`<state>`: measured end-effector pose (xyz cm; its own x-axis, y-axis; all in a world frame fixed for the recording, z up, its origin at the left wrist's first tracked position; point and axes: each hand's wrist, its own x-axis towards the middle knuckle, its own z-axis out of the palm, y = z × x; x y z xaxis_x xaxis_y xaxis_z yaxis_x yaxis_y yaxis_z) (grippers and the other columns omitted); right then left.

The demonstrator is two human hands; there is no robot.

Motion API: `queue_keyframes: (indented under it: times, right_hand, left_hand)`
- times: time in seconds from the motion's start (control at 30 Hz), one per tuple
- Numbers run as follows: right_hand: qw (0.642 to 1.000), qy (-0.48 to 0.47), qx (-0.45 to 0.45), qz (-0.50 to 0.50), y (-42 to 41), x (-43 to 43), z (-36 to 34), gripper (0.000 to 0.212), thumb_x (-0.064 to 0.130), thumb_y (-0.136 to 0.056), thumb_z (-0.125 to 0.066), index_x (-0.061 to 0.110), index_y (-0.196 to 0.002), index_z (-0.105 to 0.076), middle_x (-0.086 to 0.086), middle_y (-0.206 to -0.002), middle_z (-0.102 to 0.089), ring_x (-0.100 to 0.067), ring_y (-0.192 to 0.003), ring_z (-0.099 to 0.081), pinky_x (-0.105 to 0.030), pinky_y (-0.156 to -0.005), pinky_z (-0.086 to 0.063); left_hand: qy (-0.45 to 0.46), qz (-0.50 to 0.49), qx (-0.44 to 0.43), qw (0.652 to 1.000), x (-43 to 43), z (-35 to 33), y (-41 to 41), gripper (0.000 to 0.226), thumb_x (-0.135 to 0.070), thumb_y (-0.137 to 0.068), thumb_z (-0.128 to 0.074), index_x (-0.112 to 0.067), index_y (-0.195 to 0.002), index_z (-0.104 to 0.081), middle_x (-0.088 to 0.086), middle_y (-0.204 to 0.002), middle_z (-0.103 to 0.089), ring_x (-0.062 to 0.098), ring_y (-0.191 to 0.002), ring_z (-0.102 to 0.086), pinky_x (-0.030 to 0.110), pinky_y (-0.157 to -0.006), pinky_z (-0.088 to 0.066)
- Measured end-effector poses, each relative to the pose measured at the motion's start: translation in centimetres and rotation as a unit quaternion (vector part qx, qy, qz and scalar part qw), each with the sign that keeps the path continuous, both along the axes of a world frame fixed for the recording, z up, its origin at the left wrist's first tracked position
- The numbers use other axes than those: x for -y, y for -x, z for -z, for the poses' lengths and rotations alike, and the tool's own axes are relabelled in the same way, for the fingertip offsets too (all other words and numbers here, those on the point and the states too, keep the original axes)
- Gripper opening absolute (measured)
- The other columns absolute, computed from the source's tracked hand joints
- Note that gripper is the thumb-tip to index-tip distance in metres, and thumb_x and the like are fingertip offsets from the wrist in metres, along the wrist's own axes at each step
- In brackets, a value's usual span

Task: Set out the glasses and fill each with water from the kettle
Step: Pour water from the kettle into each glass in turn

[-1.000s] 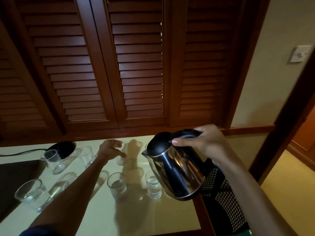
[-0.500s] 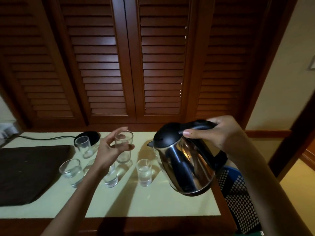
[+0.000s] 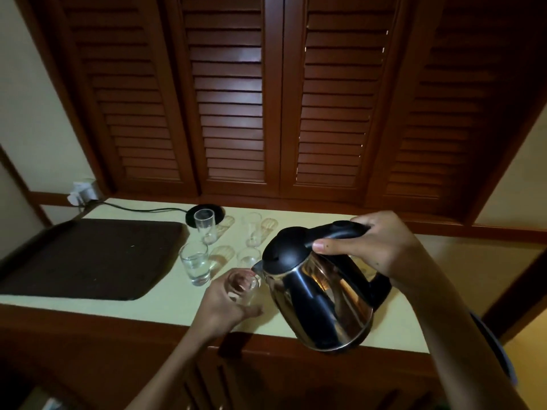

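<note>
My right hand [image 3: 376,247] grips the black handle of a steel kettle [image 3: 319,297], held tilted above the counter with its spout to the left. My left hand [image 3: 225,306] holds a clear glass [image 3: 244,287] just under the spout, near the counter's front edge. Behind it stand several more glasses: one with water [image 3: 195,263] at the left, an empty one [image 3: 204,224] in front of the kettle base, another [image 3: 253,229] at the back and one [image 3: 247,257] partly hidden by the kettle's spout.
A dark tray [image 3: 88,258] lies on the left of the pale counter [image 3: 165,303]. The black kettle base [image 3: 217,211] sits at the back, its cord running to a wall socket [image 3: 84,192]. Wooden louvred doors [image 3: 266,99] rise behind.
My left hand has brought the glass down and toward me, from the back row to just under the spout. The kettle has tipped lower toward it, and the view has pulled back.
</note>
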<state>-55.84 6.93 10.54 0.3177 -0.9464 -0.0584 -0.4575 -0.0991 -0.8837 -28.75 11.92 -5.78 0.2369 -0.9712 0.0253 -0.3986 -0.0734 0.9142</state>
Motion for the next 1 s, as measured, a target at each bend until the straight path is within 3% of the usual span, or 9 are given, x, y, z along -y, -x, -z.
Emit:
queue_keyframes:
  times: [0.07, 0.17, 0.23, 0.33, 0.4, 0.63, 0.8, 0.9, 1.0]
  right_hand:
    - [1.0, 0.008, -0.006, -0.013, -1.0, -0.5, 0.4, 0.083, 0.081, -0.015, -0.086, 0.028, -0.08, -0.084, 0.001, -0.08, -0.084, -0.015, -0.074, -0.081, -0.033, -0.07, -0.061]
    - [1.0, 0.015, -0.018, -0.02, -2.5, -1.4, 0.6, 0.066, 0.077, -0.02, -0.085, 0.038, -0.074, -0.082, 0.007, -0.074, -0.082, -0.008, -0.065, -0.079, -0.029, -0.065, -0.057]
    - [0.999, 0.013, -0.035, -0.021, -3.4, -1.7, 0.7, 0.07, 0.077, -0.021, -0.086, 0.033, -0.075, -0.082, 0.006, -0.074, -0.083, -0.011, -0.066, -0.079, -0.035, -0.069, -0.061]
    - [0.996, 0.026, -0.077, -0.024, -4.6, -2.3, 0.5, 0.072, 0.072, -0.029, -0.089, 0.018, -0.076, -0.083, 0.0, -0.074, -0.083, -0.022, -0.074, -0.081, -0.051, -0.082, -0.065]
    - [0.994, 0.038, -0.101, -0.023, -5.4, -2.6, 0.3, 0.075, 0.071, -0.03, -0.087, 0.012, -0.076, -0.082, -0.005, -0.075, -0.082, -0.029, -0.078, -0.081, -0.056, -0.085, -0.064]
    - [0.981, 0.059, -0.183, -0.027, -7.6, -2.9, -0.4, 0.062, 0.066, -0.039, -0.089, 0.015, -0.073, -0.082, 0.001, -0.071, -0.081, -0.02, -0.073, -0.079, -0.047, -0.079, -0.066]
    - [0.968, 0.093, -0.226, -0.052, -8.7, -2.9, -0.8, 0.081, 0.073, -0.033, -0.084, 0.007, -0.08, -0.08, -0.011, -0.083, -0.08, -0.032, -0.083, -0.076, -0.049, -0.078, -0.061]
    - [0.962, 0.106, -0.244, -0.063, -9.2, -2.9, -0.9, 0.085, 0.072, -0.035, -0.087, 0.003, -0.085, -0.079, -0.015, -0.088, -0.081, -0.035, -0.087, -0.076, -0.051, -0.075, -0.061]
    - [0.958, 0.099, -0.262, -0.068, -9.4, -2.9, -0.9, 0.072, 0.068, -0.04, -0.092, 0.01, -0.079, -0.08, -0.008, -0.081, -0.081, -0.029, -0.082, -0.077, -0.047, -0.075, -0.062]
  left_hand:
    - [-0.012, -0.002, 0.016, 1.0, -0.8, 0.6, -0.5, 0.045, -0.011, -0.058, -0.097, -0.033, -0.09, -0.074, -0.008, -0.092, -0.079, 0.003, -0.085, -0.073, 0.024, -0.078, -0.059]
    - [0.001, 0.007, 0.007, 1.0, -1.9, 0.9, -1.5, 0.039, -0.007, -0.055, -0.084, -0.039, -0.074, -0.071, 0.001, -0.086, -0.076, 0.025, -0.09, -0.074, 0.048, -0.086, -0.06]
    - [0.001, 0.01, 0.007, 1.0, -2.4, 1.0, -2.1, 0.036, -0.011, -0.053, -0.082, -0.037, -0.075, -0.072, 0.001, -0.086, -0.077, 0.024, -0.089, -0.075, 0.043, -0.083, -0.061]
    - [-0.011, 0.014, 0.006, 1.0, -2.9, 1.2, -2.7, 0.037, -0.017, -0.051, -0.084, -0.033, -0.083, -0.074, -0.006, -0.083, -0.078, 0.008, -0.077, -0.074, 0.019, -0.069, -0.057]
    - [-0.004, 0.016, 0.016, 1.0, -3.1, 1.3, -3.0, 0.036, -0.008, -0.054, -0.084, -0.029, -0.082, -0.074, -0.011, -0.077, -0.076, 0.002, -0.069, -0.069, 0.012, -0.064, -0.052]
    - [0.005, 0.019, 0.05, 0.999, -3.8, 1.4, -3.7, 0.035, 0.005, -0.061, -0.084, -0.019, -0.084, -0.072, 0.001, -0.082, -0.076, 0.0, -0.071, -0.068, 0.012, -0.065, -0.052]
    - [-0.003, 0.026, 0.071, 0.997, -4.1, 1.4, -3.7, 0.041, 0.002, -0.062, -0.086, -0.031, -0.079, -0.068, -0.006, -0.082, -0.076, 0.007, -0.08, -0.072, 0.021, -0.072, -0.057]
    - [-0.015, 0.03, 0.076, 0.997, -4.2, 1.6, -3.7, 0.041, 0.002, -0.064, -0.086, -0.03, -0.083, -0.069, -0.004, -0.084, -0.076, 0.008, -0.08, -0.071, 0.015, -0.066, -0.055]
    - [-0.022, 0.031, 0.071, 0.997, -4.3, 1.7, -3.7, 0.04, 0.003, -0.065, -0.085, -0.028, -0.084, -0.069, -0.003, -0.082, -0.075, 0.004, -0.075, -0.07, 0.011, -0.059, -0.051]
